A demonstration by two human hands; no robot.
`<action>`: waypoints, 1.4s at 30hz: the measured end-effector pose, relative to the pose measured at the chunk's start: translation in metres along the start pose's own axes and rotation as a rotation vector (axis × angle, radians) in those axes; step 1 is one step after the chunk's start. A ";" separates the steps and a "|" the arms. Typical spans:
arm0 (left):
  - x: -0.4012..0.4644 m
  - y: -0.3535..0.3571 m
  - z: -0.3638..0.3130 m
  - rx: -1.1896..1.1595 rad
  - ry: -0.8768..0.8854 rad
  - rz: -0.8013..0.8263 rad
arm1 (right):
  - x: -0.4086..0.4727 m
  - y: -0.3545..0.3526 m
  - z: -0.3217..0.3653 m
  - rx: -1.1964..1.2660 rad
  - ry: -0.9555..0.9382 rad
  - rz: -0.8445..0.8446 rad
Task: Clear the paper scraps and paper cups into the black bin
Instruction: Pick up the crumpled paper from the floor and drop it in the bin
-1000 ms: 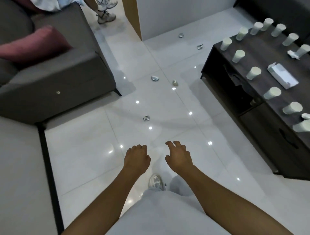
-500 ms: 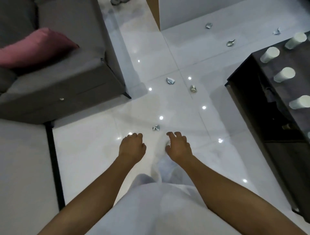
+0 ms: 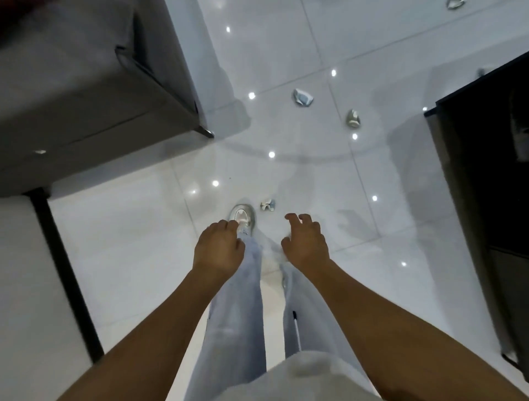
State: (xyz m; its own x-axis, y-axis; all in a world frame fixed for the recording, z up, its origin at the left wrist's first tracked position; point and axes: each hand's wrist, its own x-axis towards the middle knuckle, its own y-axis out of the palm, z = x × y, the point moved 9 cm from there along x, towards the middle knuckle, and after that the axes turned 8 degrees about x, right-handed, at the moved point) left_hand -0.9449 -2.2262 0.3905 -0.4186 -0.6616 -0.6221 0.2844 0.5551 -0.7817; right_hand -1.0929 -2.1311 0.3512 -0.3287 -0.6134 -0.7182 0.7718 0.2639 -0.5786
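Note:
Crumpled paper scraps lie on the glossy white floor. The nearest scrap [image 3: 268, 205] sits just beyond my shoe [image 3: 243, 216]. Two more scraps, one [image 3: 302, 98] and another [image 3: 353, 118], lie farther ahead, and a fourth [image 3: 455, 3] shows at the top edge. My left hand [image 3: 219, 249] hangs in front of me, fingers curled loosely, holding nothing. My right hand [image 3: 306, 244] is held out with fingers apart and empty, a little short of the nearest scrap. No black bin or paper cups are in view.
A grey sofa [image 3: 94, 103] fills the upper left, its metal foot [image 3: 206, 132] near my path. A dark wooden cabinet [image 3: 486, 177] stands along the right. A white surface with a black edge [image 3: 65, 274] lies at the left.
I have stepped forward and tilted my view down. The nearest scrap now lies right by my shoe, and the cabinet top with its cups has dropped out of view. Both hands stay empty.

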 end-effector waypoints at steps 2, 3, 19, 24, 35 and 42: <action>0.039 0.026 0.010 -0.005 0.006 0.006 | 0.045 0.024 -0.010 0.011 0.035 0.003; 0.059 0.041 0.014 -0.009 0.016 0.011 | 0.069 0.038 -0.016 0.017 0.046 0.010; 0.346 0.315 0.059 -0.095 0.201 0.113 | 0.388 0.305 -0.124 0.037 -0.036 -0.039; 0.353 0.343 0.054 -0.117 0.215 0.185 | 0.397 0.322 -0.125 0.172 -0.057 -0.083; 0.304 0.255 0.000 -0.010 0.288 0.306 | 0.308 0.197 -0.059 0.429 -0.120 -0.066; 0.251 0.126 -0.036 -0.152 0.403 0.231 | 0.227 0.083 0.001 0.633 -0.047 -0.109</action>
State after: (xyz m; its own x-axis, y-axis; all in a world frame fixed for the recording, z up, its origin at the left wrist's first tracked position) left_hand -1.0452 -2.3037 0.1375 -0.6684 -0.2811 -0.6886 0.2927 0.7517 -0.5910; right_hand -1.1034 -2.2493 0.1406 -0.4099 -0.6478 -0.6422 0.9121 -0.2832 -0.2965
